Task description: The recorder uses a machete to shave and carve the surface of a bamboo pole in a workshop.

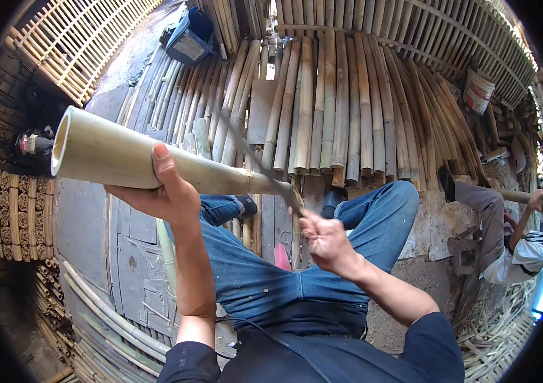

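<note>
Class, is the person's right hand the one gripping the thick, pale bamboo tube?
No, the left hand grips the thick, pale bamboo tube, while the right hand holds a long, narrow, dark tool.

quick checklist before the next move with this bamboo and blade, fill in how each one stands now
1. Left hand gripping the bamboo tube: ok, thumb on top.
2. Right hand closed on the long dark blade: ok.
3. Left fingers apart from the blade: ok.
4. Which way the cutting edge faces: cannot tell, blurred.
5. Co-worker apart from the blade: ok, seated off to the right.
</note>
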Demonstrator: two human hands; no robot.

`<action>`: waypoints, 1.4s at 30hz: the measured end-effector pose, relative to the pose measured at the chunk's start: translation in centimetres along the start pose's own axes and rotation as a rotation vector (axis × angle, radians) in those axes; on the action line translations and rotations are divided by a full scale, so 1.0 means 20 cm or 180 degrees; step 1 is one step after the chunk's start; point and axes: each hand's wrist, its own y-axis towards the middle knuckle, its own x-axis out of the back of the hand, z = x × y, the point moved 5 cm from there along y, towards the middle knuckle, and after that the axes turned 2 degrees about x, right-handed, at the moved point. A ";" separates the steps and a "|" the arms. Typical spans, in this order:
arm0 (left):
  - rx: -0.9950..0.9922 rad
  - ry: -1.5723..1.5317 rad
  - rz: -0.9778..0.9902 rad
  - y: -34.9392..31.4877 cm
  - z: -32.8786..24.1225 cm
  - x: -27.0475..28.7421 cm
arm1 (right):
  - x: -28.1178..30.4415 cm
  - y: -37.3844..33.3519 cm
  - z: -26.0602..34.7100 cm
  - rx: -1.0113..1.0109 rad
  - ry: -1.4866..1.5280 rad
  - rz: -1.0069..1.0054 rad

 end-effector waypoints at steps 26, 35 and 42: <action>-0.0084 0.0125 -0.0016 0.00 0.02 0.03 | 0.12 0.07 0.16 0.0294 0.0459 -0.0226; 0.0214 0.0002 -0.0258 0.05 0.04 0.07 | -0.14 0.05 -0.22 -0.0329 -0.0206 0.0414; 0.0011 0.0180 -0.0194 0.04 0.04 0.10 | -0.06 0.10 0.08 0.0372 0.0055 -0.0151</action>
